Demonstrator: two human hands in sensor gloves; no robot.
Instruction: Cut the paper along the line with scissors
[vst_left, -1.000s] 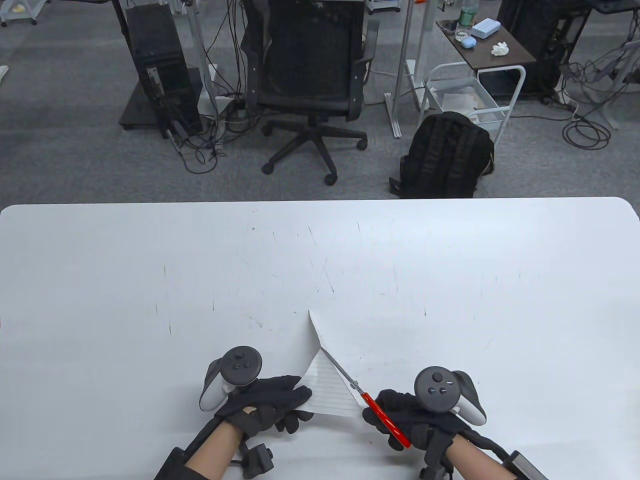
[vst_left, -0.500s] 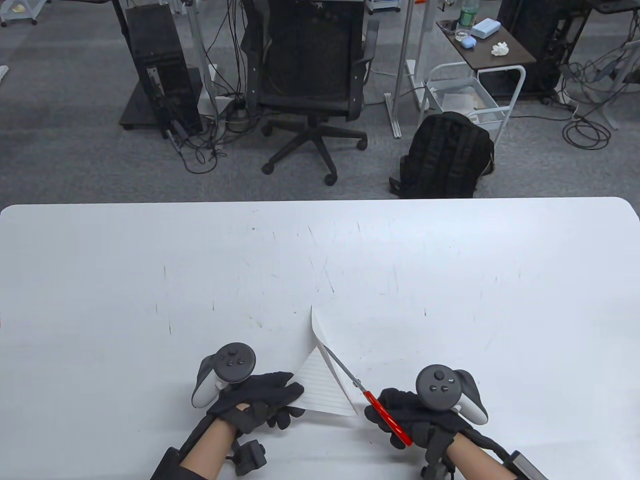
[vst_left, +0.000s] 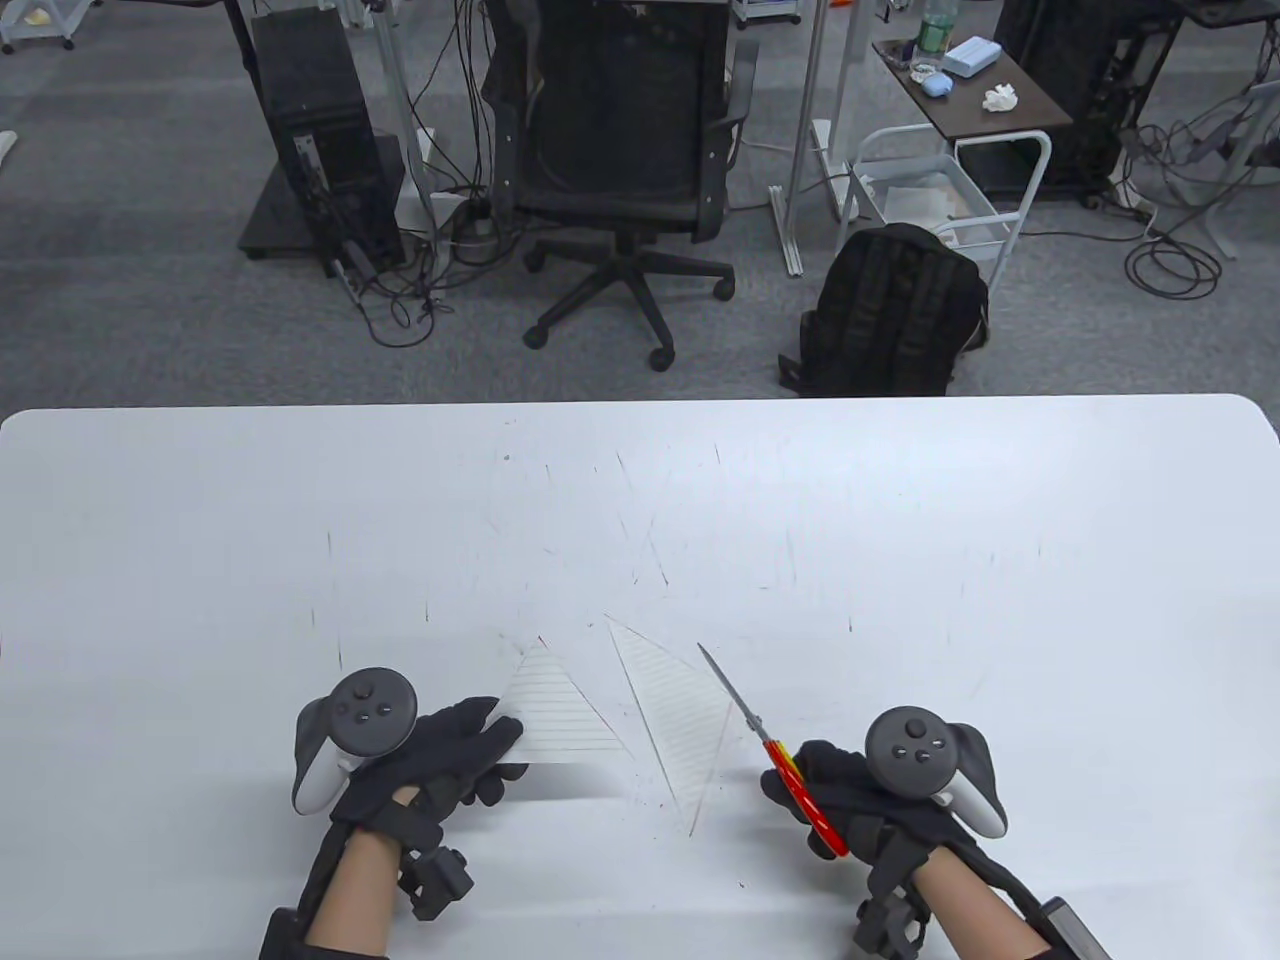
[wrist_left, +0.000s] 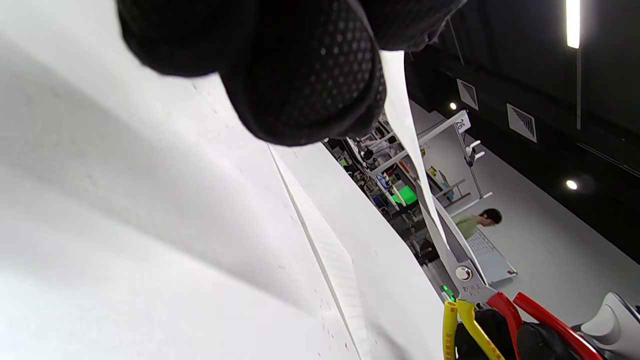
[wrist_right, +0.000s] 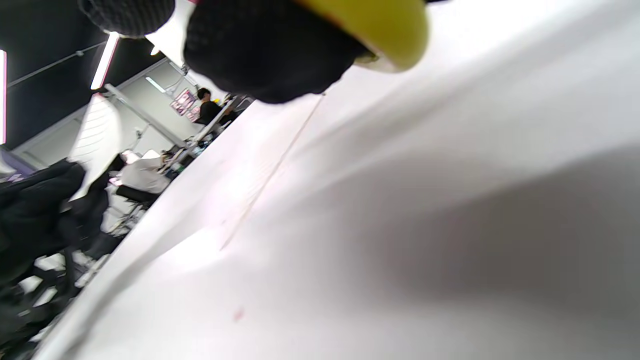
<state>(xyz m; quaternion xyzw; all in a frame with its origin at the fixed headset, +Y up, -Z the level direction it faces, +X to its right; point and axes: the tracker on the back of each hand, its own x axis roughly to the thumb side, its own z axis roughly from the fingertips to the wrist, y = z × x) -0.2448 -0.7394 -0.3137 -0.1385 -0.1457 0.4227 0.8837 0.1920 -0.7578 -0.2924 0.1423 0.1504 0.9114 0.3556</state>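
My right hand (vst_left: 860, 795) grips the red-handled scissors (vst_left: 775, 752), blades closed and pointing far-left. My left hand (vst_left: 440, 765) pinches the near-left edge of one lined paper triangle (vst_left: 565, 705), held off the table (vst_left: 900, 520). The second triangle (vst_left: 675, 715) lies flat between the first piece and the scissors

Gloved fingers (wrist_right: 270, 50) around a yellow handle (wrist_right: 385, 30) above white table (wrist_right: 425, 225)

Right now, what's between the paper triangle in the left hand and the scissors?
In the table view, a second cut paper triangle lies between the held triangle and the scissors.
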